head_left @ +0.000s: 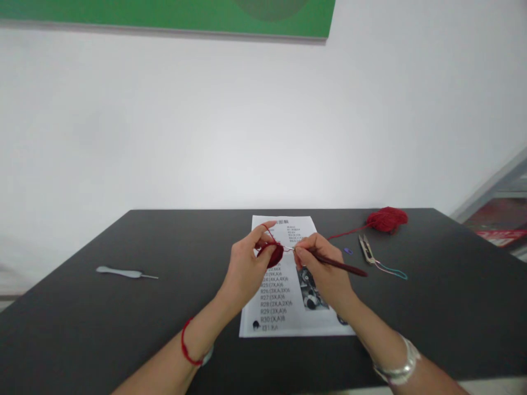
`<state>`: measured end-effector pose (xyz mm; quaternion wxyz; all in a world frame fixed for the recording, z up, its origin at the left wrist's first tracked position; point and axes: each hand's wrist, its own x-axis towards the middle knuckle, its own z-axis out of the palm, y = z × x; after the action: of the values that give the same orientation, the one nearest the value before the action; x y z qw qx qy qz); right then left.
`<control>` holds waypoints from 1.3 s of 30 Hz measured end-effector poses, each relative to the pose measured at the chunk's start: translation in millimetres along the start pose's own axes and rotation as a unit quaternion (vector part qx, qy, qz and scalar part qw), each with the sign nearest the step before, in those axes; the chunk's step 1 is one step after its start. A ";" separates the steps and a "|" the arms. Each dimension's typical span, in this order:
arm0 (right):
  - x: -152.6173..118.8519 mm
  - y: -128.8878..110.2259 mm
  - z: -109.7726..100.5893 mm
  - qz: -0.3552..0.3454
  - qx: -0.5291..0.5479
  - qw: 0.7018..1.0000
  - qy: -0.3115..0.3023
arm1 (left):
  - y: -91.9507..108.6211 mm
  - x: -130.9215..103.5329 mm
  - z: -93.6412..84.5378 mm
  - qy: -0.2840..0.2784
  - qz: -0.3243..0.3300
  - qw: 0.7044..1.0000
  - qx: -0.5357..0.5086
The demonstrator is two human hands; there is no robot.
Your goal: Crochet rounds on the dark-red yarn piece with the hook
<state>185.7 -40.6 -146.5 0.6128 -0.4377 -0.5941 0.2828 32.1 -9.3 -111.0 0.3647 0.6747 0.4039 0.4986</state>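
Above the printed sheet (280,318), my left hand (247,260) pinches a small dark red crocheted piece (275,255), with red yarn running over the raised index finger. My right hand (323,269) grips a crochet hook (341,265) with a dark red handle, its metal tip pointing left. A loop of yarn lies at the hook's tip, just right of the crocheted piece. Part of the sheet's text and pictures is hidden by my hands. A strand of yarn leads from behind my right hand to a red yarn ball (387,220).
On the dark table (173,241), a grey-handled hook (127,272) lies at the left. Small thread snips (365,249) with a light blue cord and a purple stitch marker (348,251) lie right of the sheet. A white wall (206,126) stands behind the table.
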 end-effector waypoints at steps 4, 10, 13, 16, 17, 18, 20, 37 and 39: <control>-0.1 0.0 -4.3 -0.061 -0.021 0.997 -0.036 | -0.7 1.0 -0.4 0.001 0.002 1.000 0.007; 5.4 3.7 -11.8 -0.018 0.060 0.997 -0.052 | 1.1 2.6 -2.3 0.001 -0.002 1.000 0.008; 11.8 1.7 -10.0 0.080 0.209 0.973 -0.063 | -0.9 3.1 -2.1 -0.006 -0.026 0.999 -0.033; 13.6 -1.1 -2.8 0.139 0.313 0.937 -0.071 | -3.8 1.8 0.7 -0.031 -0.076 0.989 -0.124; 12.5 -1.0 0.0 0.140 0.319 0.935 -0.071 | -4.2 0.8 2.2 -0.042 -0.098 0.981 -0.160; 10.5 -0.2 2.6 0.126 0.306 0.941 -0.066 | -4.1 -0.3 3.9 -0.052 -0.120 0.972 -0.195; 5.0 4.1 6.4 0.064 0.225 0.971 -0.044 | -2.9 -2.6 7.6 -0.065 -0.154 0.953 -0.253; 5.4 8.5 -5.7 -0.050 0.155 0.985 -0.064 | -5.8 8.1 -7.1 -0.089 -0.210 0.893 -0.387; 5.7 9.7 -8.6 -0.030 0.167 0.983 -0.066 | -5.1 9.1 -10.0 -0.100 -0.206 0.897 -0.378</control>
<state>196.5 -32.9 -151.4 0.6447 -0.2916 -0.5909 0.3875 23.1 1.9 -109.7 0.7253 0.4338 0.2766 0.4574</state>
